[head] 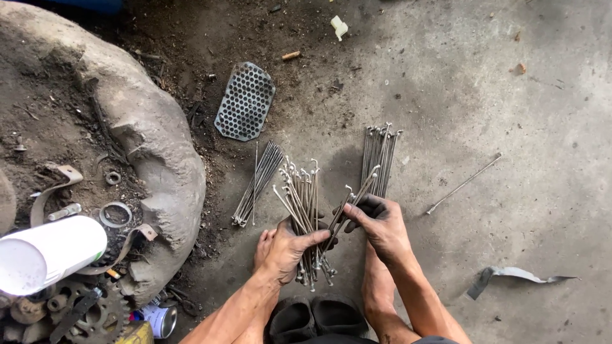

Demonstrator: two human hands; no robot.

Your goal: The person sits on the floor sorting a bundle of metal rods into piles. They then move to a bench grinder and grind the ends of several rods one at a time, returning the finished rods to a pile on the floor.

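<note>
Fingers of the left hand (pixel 288 247) close around a bundle of metal spokes (pixel 305 210), and the right hand (pixel 377 224) pinches two spokes from it.

Bundle stands over the concrete floor (pixel 523 114), near its bottom edge, between two flat spoke piles (pixel 258 181) (pixel 379 156). One single spoke (pixel 464 183) lies apart at right, a perforated metal plate (pixel 245 100) further up.

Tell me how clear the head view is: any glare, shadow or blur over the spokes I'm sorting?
Head view: soft, even daylight; the bundle of spokes in the left hand is sharp. A dull shadow sits behind the right hand. The white tube is overexposed. Edges bend slightly.
</note>
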